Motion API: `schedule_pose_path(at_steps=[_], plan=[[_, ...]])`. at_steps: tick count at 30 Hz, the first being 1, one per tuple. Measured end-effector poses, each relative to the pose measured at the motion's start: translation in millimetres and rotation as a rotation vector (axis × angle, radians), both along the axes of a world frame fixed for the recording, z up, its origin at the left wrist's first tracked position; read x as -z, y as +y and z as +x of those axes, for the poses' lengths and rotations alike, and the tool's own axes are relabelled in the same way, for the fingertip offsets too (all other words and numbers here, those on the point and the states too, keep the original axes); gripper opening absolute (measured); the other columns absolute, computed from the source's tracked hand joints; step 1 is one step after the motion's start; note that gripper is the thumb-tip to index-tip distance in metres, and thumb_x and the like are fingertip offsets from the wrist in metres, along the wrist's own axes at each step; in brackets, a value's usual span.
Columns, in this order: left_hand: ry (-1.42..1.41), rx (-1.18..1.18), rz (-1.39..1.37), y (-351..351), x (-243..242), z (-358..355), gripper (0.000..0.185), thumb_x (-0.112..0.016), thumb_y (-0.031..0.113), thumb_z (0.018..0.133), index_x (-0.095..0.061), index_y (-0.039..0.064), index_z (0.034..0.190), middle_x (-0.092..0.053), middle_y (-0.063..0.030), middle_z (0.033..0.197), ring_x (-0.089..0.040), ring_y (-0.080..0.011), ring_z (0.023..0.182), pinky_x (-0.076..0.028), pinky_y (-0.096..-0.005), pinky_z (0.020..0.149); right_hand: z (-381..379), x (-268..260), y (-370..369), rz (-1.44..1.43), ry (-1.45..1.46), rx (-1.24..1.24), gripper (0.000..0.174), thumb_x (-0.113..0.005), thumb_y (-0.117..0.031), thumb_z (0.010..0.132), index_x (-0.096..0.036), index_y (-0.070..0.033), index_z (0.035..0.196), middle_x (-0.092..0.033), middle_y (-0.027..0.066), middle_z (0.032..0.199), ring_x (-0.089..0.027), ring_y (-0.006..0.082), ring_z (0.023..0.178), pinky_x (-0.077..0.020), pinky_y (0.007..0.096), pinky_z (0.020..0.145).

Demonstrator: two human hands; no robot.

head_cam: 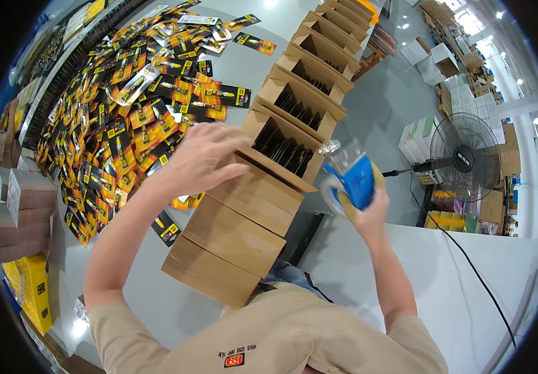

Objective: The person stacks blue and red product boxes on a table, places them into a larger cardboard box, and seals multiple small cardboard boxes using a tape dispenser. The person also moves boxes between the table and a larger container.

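Note:
My right hand (372, 205) grips a blue tape gun (360, 180) with a roll of clear tape, held right of the row of boxes. My left hand (208, 154), blurred, is over the left edge of the cardboard boxes with thumb and fingers apart and nothing in it; whether it touches a flap I cannot tell. Just beyond stands an open cardboard box (309, 183) with upright dark packages (287, 152) inside. Nearer to me, several boxes with shut tops (231, 231) sit side by side. Further open boxes (332, 51) stretch away in line.
Blister-packed cards (133, 117) form a large heap on the grey table (142, 276) at left. Stacked small boxes (30, 196) and a yellow package (32, 292) stand at the left edge. Off to the right are a fan (464, 158) and its black cable (474, 276).

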State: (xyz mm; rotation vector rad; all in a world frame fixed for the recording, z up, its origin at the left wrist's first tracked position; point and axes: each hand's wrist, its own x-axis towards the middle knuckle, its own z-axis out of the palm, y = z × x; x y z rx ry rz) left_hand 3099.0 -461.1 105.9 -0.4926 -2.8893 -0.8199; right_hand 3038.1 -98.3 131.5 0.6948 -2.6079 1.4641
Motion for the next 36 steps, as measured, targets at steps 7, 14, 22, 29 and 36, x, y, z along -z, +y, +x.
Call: schedule_pose_path(at_steps=[7, 14, 22, 29, 36], plan=[[0.426, -0.197, -0.308, 46.2, 24.6, -63.1, 0.055, -0.077, 0.033, 0.084, -0.058, 0.023, 0.135, -0.043, -0.0120, 0.152, -0.042, -0.0329, 0.140, -0.026, -0.0560, 0.116, -56.9, -27.6, -48.3, -0.044, 0.286, -0.164, 0.078, -0.089, -0.026, 0.073, -0.052, -0.002, 0.137, -0.068, 0.0189, 0.117, -0.071, 0.0269, 0.103, -0.0564, 0.0365, 0.088], [0.395, -0.206, -0.218, 42.4, 60.5, -39.7, 0.029, -0.074, 0.021, 0.085, -0.064, 0.014, 0.112, -0.053, -0.0102, 0.137, -0.049, -0.0312, 0.131, -0.033, -0.0535, 0.111, -54.0, -1.1, -60.0, 0.057, 0.144, -0.351, 0.078, -0.088, -0.021, 0.074, -0.051, -0.001, 0.139, -0.069, 0.0168, 0.116, -0.070, 0.0231, 0.101, -0.0550, 0.0345, 0.090], [-0.611, -0.387, 1.300, 38.0, 30.8, -58.5, 0.091, -0.050, 0.073, 0.094, -0.058, -0.014, 0.118, -0.064, -0.0187, 0.107, -0.067, -0.0183, 0.078, -0.059, -0.0361, 0.071, -54.6, 30.3, -55.3, 0.012, 0.011, -0.426, 0.075, -0.084, -0.022, 0.077, -0.049, -0.002, 0.140, -0.069, 0.0168, 0.119, -0.069, 0.0238, 0.105, -0.0536, 0.0360, 0.093], [-0.872, -0.241, 1.530, 68.4, 23.2, -66.8, 0.072, -0.057, 0.061, 0.095, -0.065, -0.008, 0.113, -0.067, -0.0106, 0.090, -0.059, -0.0157, 0.070, -0.055, -0.0335, 0.069, -56.0, 29.1, -52.9, 0.061, 0.080, -0.429, 0.075, -0.082, -0.018, 0.077, -0.048, -0.002, 0.142, -0.068, 0.0170, 0.120, -0.068, 0.0243, 0.106, -0.0531, 0.0358, 0.094], [-0.383, -0.537, 1.105, 19.4, 63.7, -78.7, 0.027, -0.064, 0.022, 0.097, -0.073, -0.002, 0.087, -0.068, -0.0035, 0.074, -0.061, -0.0099, 0.060, -0.051, -0.0269, 0.055, -51.7, -28.4, -104.7, 0.497, 0.031, -0.352, 0.072, -0.085, -0.023, 0.074, -0.056, 0.000, 0.135, -0.072, 0.0229, 0.101, -0.073, 0.0310, 0.087, -0.0565, 0.0364, 0.077]])
